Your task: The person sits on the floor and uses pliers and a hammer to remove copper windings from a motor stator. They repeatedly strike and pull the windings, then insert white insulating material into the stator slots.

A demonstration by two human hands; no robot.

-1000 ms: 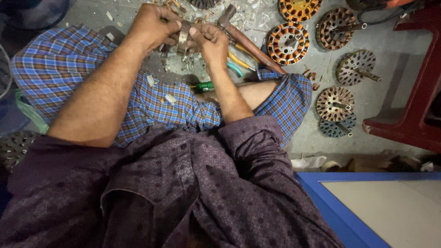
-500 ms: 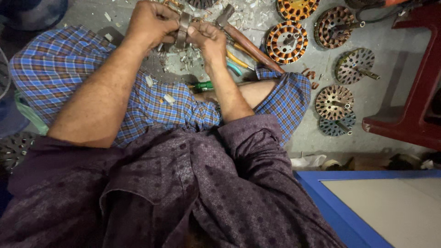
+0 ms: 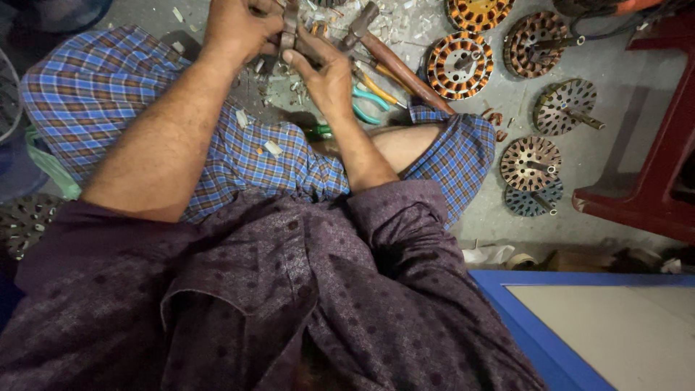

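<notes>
Where both hands meet: left hand [image 3: 239, 29] and right hand [image 3: 326, 69] closed on a small metal part [image 3: 289, 29], steadying it
Tools: hammer [image 3: 394, 61], pliers [image 3: 369, 101] near right hand, within reach
Floor [image 3: 499, 210]: wound stators [image 3: 460, 65] grouped far right

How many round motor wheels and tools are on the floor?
Copper-wound round cores: 2
Bare metal round cores: 5
Hammer: 1
Pliers: 1
Total: 9
</notes>
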